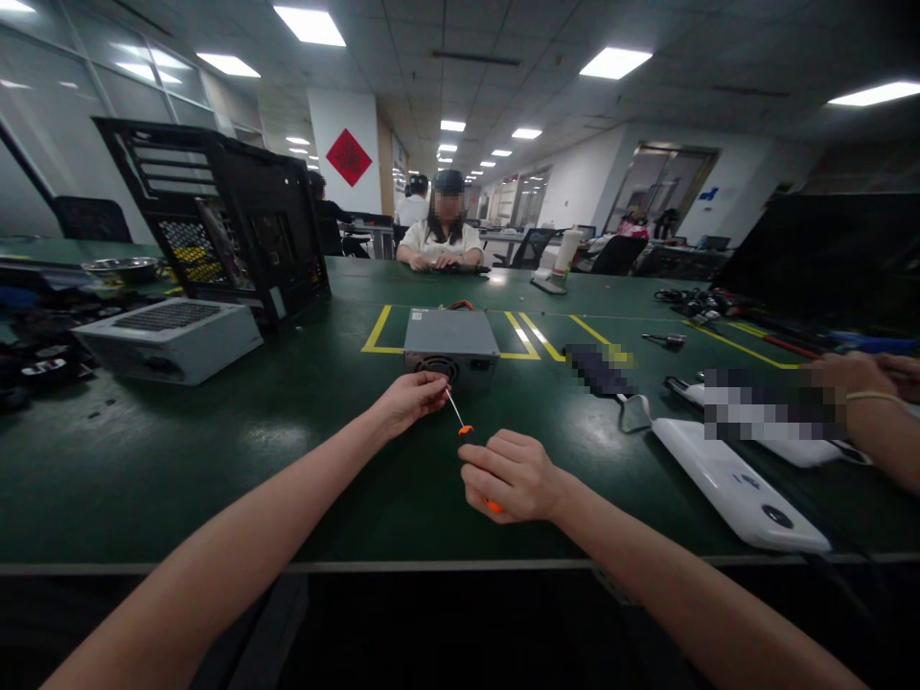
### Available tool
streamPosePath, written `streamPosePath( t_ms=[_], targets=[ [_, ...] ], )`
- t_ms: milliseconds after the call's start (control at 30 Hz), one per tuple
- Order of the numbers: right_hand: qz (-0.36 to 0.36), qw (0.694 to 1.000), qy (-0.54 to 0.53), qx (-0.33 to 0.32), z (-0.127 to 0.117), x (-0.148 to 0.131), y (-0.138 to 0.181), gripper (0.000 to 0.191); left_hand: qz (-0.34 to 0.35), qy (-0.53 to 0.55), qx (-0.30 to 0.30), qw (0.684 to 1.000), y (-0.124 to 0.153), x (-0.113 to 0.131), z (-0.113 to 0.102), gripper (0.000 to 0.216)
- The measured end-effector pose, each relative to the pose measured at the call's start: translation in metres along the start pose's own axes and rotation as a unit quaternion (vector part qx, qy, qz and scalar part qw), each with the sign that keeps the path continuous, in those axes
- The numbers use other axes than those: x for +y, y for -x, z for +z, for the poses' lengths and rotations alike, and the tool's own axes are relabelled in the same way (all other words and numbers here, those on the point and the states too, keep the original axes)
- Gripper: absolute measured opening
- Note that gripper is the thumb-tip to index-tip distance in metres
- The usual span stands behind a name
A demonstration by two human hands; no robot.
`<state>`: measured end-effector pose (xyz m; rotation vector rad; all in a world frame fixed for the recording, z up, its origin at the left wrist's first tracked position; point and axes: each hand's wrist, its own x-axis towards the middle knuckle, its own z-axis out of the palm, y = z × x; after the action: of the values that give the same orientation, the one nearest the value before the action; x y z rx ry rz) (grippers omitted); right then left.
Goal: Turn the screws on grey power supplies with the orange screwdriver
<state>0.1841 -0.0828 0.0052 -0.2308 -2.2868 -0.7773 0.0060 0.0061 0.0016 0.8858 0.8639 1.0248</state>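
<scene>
A grey computer power supply (451, 333) lies on the green table, its fan grille and power socket facing me. Wrapped around the orange and black handle of a screwdriver (466, 435) is my right hand (512, 476). The thin shaft points up and left, towards the front face of the power supply. At the shaft's tip, in front of the fan grille, my left hand (417, 398) has its fingers pinched together. Whatever lies between those fingertips is too small to make out, and whether the tip touches them I cannot tell.
A black computer case (269, 230) and a second power supply (172, 337) stand left. Yellow tape (384, 331) marks the table. To the right lie a phone (596, 370), a white power bank (740, 479) and cables (697, 303). Another person's hand (855, 383) reaches in; someone sits opposite.
</scene>
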Motion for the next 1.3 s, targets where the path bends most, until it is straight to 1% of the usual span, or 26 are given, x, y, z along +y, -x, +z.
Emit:
streamPosePath(
  t_ms=[133,300,400,467,600,767,900,967,1033,1100,1167,1267,1300],
  targets=[
    [0.006,1.000,0.004,-0.011,0.001,0.000,0.000,0.006,-0.005,0.001,-0.004,1.000,-0.002,-0.001,-0.001,0.009],
    [0.009,0.999,0.017,-0.036,0.002,0.000,-0.001,0.007,-0.001,0.000,0.010,1.000,0.000,0.000,-0.001,0.009],
    [0.046,0.996,0.026,-0.077,0.004,0.002,0.000,0.009,-0.003,-0.011,0.008,1.000,0.002,-0.002,0.002,0.008],
    [0.058,0.995,0.014,-0.086,0.005,0.003,0.002,0.009,-0.002,-0.017,0.001,1.000,0.001,-0.005,0.004,0.008],
    [0.015,0.997,-0.006,-0.076,0.005,0.002,0.002,0.009,0.022,-0.016,0.014,1.000,-0.004,-0.009,0.003,0.010],
    [0.030,0.997,0.013,-0.067,0.004,0.003,0.001,0.009,0.045,-0.032,0.027,0.998,-0.004,-0.006,-0.006,0.007],
    [0.043,0.997,0.027,-0.050,0.001,0.009,0.006,0.006,0.051,-0.051,0.021,0.997,-0.002,-0.004,-0.008,0.005],
    [0.058,0.997,0.035,-0.032,-0.002,0.011,0.008,0.005,0.057,-0.079,0.011,0.995,-0.003,-0.005,-0.009,0.005],
    [0.079,0.996,0.043,-0.014,-0.005,0.014,0.009,0.004,0.071,-0.129,-0.006,0.989,-0.005,-0.008,-0.010,0.005],
    [0.110,0.992,0.054,0.004,-0.010,0.019,0.012,0.005,0.097,-0.212,-0.029,0.972,-0.004,-0.011,-0.009,0.008],
    [0.157,0.985,0.069,0.025,-0.016,0.029,0.020,0.007,0.150,-0.316,-0.049,0.935,-0.002,-0.016,-0.006,0.009],
    [0.256,0.960,0.106,0.049,-0.031,0.050,0.042,0.007,0.270,-0.448,-0.082,0.848,-0.001,-0.024,0.012,0.011],
    [0.288,0.948,0.122,0.058,-0.036,0.058,0.051,0.006,0.300,-0.477,-0.112,0.818,-0.003,-0.027,0.021,0.015]
  ],
)
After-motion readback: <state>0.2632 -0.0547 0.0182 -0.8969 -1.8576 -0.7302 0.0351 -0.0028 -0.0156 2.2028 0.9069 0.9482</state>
